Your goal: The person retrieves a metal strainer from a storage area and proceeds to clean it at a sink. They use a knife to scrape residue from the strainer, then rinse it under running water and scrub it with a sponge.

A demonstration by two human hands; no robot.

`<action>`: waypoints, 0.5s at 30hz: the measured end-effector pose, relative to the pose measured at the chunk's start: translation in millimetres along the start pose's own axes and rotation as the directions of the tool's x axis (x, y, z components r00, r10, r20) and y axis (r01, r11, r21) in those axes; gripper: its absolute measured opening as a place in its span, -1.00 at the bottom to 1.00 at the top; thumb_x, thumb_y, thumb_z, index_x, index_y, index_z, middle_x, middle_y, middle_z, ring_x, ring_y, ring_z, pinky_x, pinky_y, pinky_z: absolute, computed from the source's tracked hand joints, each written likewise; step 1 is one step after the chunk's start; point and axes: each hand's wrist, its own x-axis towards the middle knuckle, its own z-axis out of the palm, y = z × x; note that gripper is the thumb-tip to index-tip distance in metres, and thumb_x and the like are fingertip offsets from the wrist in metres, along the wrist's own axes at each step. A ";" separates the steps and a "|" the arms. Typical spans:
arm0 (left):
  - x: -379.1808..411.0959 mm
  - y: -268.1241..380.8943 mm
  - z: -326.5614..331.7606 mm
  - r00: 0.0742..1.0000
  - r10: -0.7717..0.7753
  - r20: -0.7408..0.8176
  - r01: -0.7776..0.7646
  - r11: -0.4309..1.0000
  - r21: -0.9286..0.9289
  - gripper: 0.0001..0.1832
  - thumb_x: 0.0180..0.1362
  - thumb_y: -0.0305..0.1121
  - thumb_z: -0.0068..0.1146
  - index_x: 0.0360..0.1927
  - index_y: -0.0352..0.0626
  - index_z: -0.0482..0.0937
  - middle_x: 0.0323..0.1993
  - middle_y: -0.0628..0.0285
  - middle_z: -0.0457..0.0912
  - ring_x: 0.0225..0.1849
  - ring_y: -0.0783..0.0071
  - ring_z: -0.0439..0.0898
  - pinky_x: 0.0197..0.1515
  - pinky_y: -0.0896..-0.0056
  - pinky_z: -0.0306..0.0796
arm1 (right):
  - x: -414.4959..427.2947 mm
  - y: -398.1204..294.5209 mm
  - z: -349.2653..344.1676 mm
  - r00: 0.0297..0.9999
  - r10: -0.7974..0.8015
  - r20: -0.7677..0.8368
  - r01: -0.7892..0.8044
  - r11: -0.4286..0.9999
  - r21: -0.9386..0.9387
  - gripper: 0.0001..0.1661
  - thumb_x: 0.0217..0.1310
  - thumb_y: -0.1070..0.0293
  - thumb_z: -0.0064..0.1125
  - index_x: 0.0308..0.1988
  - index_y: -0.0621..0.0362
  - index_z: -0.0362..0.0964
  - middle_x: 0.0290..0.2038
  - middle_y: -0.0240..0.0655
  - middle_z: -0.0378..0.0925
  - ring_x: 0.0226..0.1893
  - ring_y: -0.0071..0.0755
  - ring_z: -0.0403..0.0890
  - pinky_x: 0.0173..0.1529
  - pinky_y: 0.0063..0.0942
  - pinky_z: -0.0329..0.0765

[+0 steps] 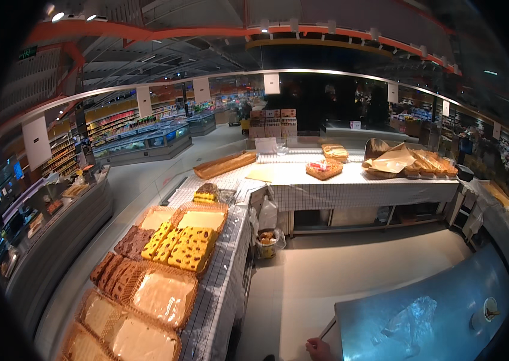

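Note:
At the bottom edge, my right hand [317, 349] shows only in part, with its fingers curled. A thin metal strip [328, 328] runs from beside the fingers towards the corner of a steel worktable [362, 325]; whether I grip it cannot be told. My left hand is out of view. On the left counter stand woven baskets, several holding bare paper liners [164, 291]. One basket bears yellow cake slabs with dark pieces [192, 248]. Beside them lie dark brown cakes [133, 242] and reddish-brown loaf slices [117, 274].
Crumpled clear plastic [410, 320] and a cup [484, 312] rest on the worktable. A lined bin [267, 243] stands at the counters' inner corner. The back counter [326, 196] carries a long basket [225, 165], a small basket [324, 169] and bread trays [430, 163]. Glass panels edge the counters.

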 end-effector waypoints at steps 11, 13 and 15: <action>544.7 408.1 -70.2 0.937 0.274 0.215 -0.259 0.961 -0.095 -0.62 0.36 -0.08 0.00 -0.06 -0.13 0.70 -0.30 0.05 0.67 -0.28 0.27 0.69 -0.11 0.24 0.51 | 254.2 34.6 -60.7 0.874 0.338 -0.349 -0.304 0.941 0.149 -0.61 0.15 0.13 0.28 -0.14 0.19 0.59 -0.28 -0.14 0.70 -0.24 -0.18 0.74 -0.08 -0.29 0.64; 606.8 454.9 -36.0 0.873 0.428 0.234 -0.427 0.902 -0.058 -0.63 0.39 -0.11 -0.05 -0.13 -0.11 0.73 -0.33 0.07 0.64 -0.28 0.27 0.68 -0.10 0.26 0.50 | 301.6 54.8 -70.3 0.813 0.410 -0.414 -0.380 0.912 0.157 -0.63 0.14 0.14 0.27 -0.15 0.17 0.60 -0.28 -0.13 0.70 -0.24 -0.16 0.74 -0.07 -0.28 0.64; 674.9 487.9 -2.5 0.759 0.608 0.232 -0.621 0.784 -0.023 -0.72 0.31 -0.27 0.04 0.01 -0.02 0.67 -0.28 0.09 0.59 -0.27 0.28 0.67 -0.10 0.29 0.50 | 359.9 73.3 -82.4 0.826 0.364 -0.430 -0.353 0.929 0.108 -0.67 0.16 0.21 0.25 -0.18 0.24 0.57 -0.36 -0.15 0.69 -0.38 -0.24 0.74 -0.15 -0.30 0.66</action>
